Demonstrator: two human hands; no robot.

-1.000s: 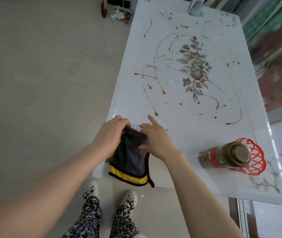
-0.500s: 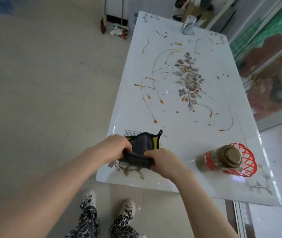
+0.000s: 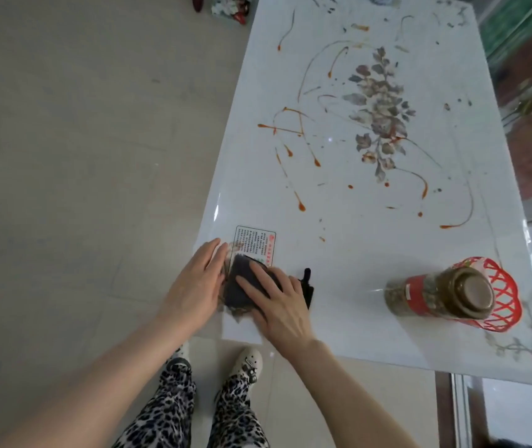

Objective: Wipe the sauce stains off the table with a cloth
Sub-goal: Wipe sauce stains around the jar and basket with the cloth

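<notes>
Right hand spread flat on dark cloth, left hand open beside it, sauce stains streaking white tabletop

Pale beige tile floor is taking up the whole left side, with soft daylight washing over it and faint grout lines showing. A long white glossy table with a printed leaf pattern is running up the middle, and glass panels in a metal frame are lining the right side.
</notes>
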